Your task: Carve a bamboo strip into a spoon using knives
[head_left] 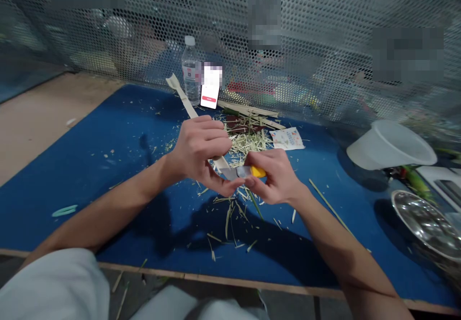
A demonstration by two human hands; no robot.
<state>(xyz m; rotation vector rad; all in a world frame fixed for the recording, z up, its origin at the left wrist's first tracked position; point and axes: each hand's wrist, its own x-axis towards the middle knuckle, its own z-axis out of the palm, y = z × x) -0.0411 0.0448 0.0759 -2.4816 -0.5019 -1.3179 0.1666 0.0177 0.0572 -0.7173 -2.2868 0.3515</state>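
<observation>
My left hand (200,152) is closed around a long pale bamboo strip (183,99) that slants up and away toward the far left. My right hand (273,178) grips a yellow-handled knife (248,171), its metal blade lying against the strip's near end between both hands. My left thumb presses near the blade. Thin bamboo shavings (248,140) are heaped just behind the hands and scattered below them on the blue mat (108,166).
A water bottle (190,73) and a phone (210,94) stand at the back by the perforated metal screen (324,46). More bamboo strips (252,111), a paper packet (288,138), a white plastic bowl (391,145) and a steel bowl (425,221) lie to the right. People sit behind the screen.
</observation>
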